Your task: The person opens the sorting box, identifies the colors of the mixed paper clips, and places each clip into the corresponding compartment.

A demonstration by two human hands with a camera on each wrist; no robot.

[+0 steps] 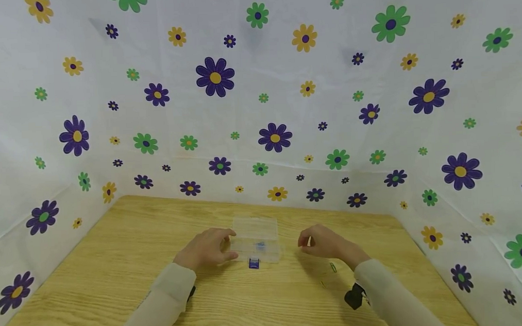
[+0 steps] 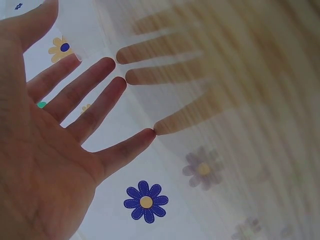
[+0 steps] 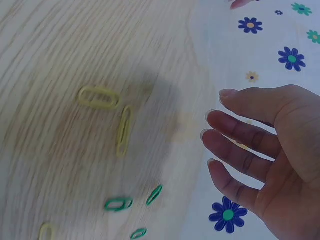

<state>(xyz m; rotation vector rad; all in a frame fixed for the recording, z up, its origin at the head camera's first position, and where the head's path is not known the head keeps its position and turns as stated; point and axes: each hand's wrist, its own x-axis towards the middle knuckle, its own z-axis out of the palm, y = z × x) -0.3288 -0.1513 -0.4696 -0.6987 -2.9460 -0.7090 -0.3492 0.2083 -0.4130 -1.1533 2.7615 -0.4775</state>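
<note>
A clear plastic box (image 1: 271, 255) lies on the wooden table with its lid (image 1: 255, 227) open toward the back. A small light-blue piece (image 1: 260, 245) shows in its front part. Just in front of the box sits a small dark-blue, clip-like thing (image 1: 253, 264). My left hand (image 1: 205, 249) is at the box's left side, fingers spread; in the left wrist view its straight fingertips touch the tabletop. To the right of the box hovers my right hand (image 1: 325, 243), loosely curled and empty. Yellow paper clips (image 3: 122, 131) and green paper clips (image 3: 118, 203) lie near it.
Flower-patterned white cloth (image 1: 258, 109) walls in the table (image 1: 158, 221) at the back and both sides. A dark object (image 1: 354, 297) is at the right wrist, close over the table.
</note>
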